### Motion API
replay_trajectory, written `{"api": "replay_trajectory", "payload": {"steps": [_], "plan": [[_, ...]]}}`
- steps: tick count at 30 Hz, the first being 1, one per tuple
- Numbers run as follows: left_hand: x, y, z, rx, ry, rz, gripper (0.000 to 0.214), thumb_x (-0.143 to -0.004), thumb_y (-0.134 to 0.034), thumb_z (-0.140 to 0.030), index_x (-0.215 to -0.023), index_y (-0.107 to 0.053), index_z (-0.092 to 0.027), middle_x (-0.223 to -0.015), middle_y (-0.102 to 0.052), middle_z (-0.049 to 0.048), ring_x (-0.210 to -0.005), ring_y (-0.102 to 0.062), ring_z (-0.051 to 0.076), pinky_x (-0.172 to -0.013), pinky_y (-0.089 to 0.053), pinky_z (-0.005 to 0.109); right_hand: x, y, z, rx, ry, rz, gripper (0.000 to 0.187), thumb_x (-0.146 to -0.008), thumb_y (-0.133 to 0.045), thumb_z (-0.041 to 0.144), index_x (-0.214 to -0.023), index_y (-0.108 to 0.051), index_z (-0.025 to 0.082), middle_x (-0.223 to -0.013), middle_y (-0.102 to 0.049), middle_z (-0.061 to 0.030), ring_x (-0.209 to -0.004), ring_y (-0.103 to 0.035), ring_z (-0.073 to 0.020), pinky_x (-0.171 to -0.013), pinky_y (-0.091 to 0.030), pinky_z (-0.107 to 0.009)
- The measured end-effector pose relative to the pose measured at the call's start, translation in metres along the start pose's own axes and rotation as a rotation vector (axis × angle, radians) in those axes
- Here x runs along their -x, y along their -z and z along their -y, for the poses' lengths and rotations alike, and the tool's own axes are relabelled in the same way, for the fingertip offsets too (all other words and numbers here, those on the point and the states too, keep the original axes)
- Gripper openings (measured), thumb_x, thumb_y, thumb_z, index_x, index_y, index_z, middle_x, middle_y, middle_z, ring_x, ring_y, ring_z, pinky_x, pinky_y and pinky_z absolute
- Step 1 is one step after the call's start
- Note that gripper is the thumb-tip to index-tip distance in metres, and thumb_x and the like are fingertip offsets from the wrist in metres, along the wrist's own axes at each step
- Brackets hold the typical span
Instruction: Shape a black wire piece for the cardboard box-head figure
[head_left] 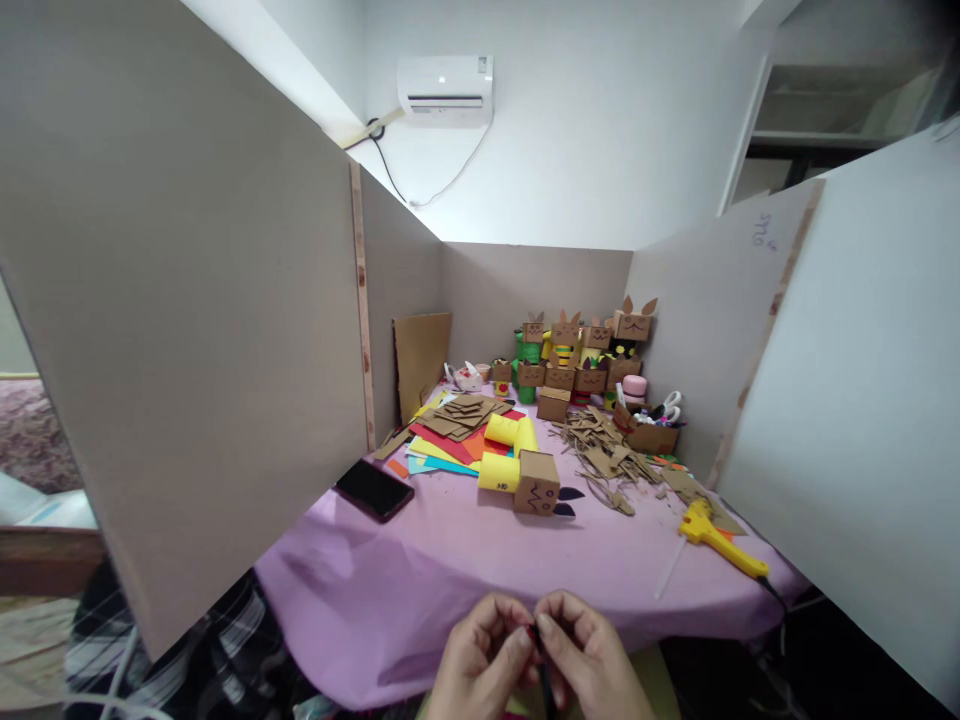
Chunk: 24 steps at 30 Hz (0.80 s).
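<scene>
My left hand (484,658) and my right hand (589,660) meet at the bottom middle, in front of the table's near edge. The fingers of both are pinched on a thin black strip (546,690) with a small bit of red at its top. Most of the strip is hidden by the fingers, and I cannot make out its exact kind. Beyond my hands, a cardboard box head (537,485) with a drawn face and dark pointed ears lies on its side, joined to a yellow paper tube (498,472).
A phone (375,490) lies left on the purple tablecloth (450,560). Coloured paper (442,448) and cardboard pieces (461,415) are stacked behind it. Cardboard scraps (604,445), a yellow glue gun (720,540) and a supply box (649,432) are right. Several animal figures (562,350) stand at the back.
</scene>
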<state>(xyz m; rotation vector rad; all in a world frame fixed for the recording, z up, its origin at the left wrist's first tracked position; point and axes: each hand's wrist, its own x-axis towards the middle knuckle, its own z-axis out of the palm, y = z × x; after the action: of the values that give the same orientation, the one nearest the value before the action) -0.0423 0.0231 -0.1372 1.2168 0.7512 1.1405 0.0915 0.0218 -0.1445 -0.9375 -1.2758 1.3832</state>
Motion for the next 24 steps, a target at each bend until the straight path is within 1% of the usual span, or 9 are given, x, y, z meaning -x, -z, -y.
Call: {"api": "replay_trajectory", "payload": {"steps": [3,7,11,14,17,21,24], "plan": [[0.000,0.000,-0.001,-0.005,-0.008,0.013,0.040,-0.070,-0.065,-0.053,-0.077,-0.053,-0.015,-0.058,-0.056,-0.0037,-0.052,-0.050,0.008,-0.053,-0.039,0.022,-0.004,0.002,-0.004,-0.150,-0.044,0.028,0.043,-0.068,-0.066,0.056,-0.066,-0.051,0.016,-0.047,-0.049,0.0080,-0.029,-0.032,-0.0006,-0.032,-0.019,-0.015],[0.001,0.000,-0.002,0.036,0.002,0.059,0.038,-0.072,-0.064,-0.051,-0.077,-0.052,-0.015,-0.065,-0.060,-0.0004,-0.055,-0.051,0.009,-0.054,-0.039,0.023,-0.006,0.002,-0.008,-0.373,-0.120,0.087,0.040,-0.066,-0.072,0.049,-0.060,-0.052,0.015,-0.047,-0.051,0.0064,-0.027,-0.033,0.0005,-0.030,-0.013,-0.015],[0.003,-0.001,-0.007,0.016,0.021,0.093,0.039,-0.071,-0.063,-0.052,-0.077,-0.050,-0.016,-0.065,-0.061,0.0006,-0.054,-0.051,0.010,-0.054,-0.038,0.023,-0.006,0.001,-0.008,-0.481,-0.152,0.176,0.039,-0.067,-0.072,0.045,-0.056,-0.053,0.014,-0.044,-0.051,0.0050,-0.029,-0.034,-0.0001,-0.032,-0.014,-0.015],[0.003,0.001,-0.007,-0.048,0.006,0.115,0.038,-0.073,-0.060,-0.053,-0.077,-0.049,-0.017,-0.065,-0.059,0.0000,-0.054,-0.050,0.010,-0.054,-0.038,0.024,-0.006,0.000,-0.008,-0.504,-0.166,0.167,0.038,-0.066,-0.073,0.044,-0.057,-0.053,0.014,-0.042,-0.048,0.0072,-0.028,-0.029,0.0005,-0.031,-0.014,-0.015],[0.001,0.006,0.002,-0.111,-0.030,0.117,0.037,-0.073,-0.059,-0.053,-0.078,-0.050,-0.018,-0.065,-0.058,-0.0005,-0.056,-0.050,0.011,-0.054,-0.038,0.024,-0.005,0.000,-0.009,-0.467,-0.152,0.131,0.037,-0.066,-0.074,0.044,-0.059,-0.054,0.014,-0.039,-0.044,0.0096,-0.026,-0.027,0.0013,-0.030,-0.011,-0.014],[-0.002,0.010,0.014,-0.172,-0.064,0.063,0.031,-0.070,-0.065,-0.046,-0.076,-0.051,-0.018,-0.068,-0.057,-0.0003,-0.060,-0.051,0.013,-0.056,-0.040,0.023,-0.004,0.001,-0.009,-0.404,-0.147,0.079,0.039,-0.065,-0.074,0.047,-0.063,-0.054,0.014,-0.037,-0.044,0.0102,-0.025,-0.028,0.0009,-0.029,-0.012,-0.014],[-0.001,0.008,0.012,-0.194,-0.078,0.022,0.029,-0.072,-0.064,-0.045,-0.074,-0.051,-0.018,-0.065,-0.055,-0.0013,-0.058,-0.049,0.012,-0.055,-0.039,0.023,-0.004,0.000,-0.007,-0.358,-0.148,0.056,0.043,-0.061,-0.075,0.052,-0.064,-0.051,0.016,-0.040,-0.046,0.0101,-0.024,-0.028,0.0014,-0.029,-0.012,-0.014]]}}
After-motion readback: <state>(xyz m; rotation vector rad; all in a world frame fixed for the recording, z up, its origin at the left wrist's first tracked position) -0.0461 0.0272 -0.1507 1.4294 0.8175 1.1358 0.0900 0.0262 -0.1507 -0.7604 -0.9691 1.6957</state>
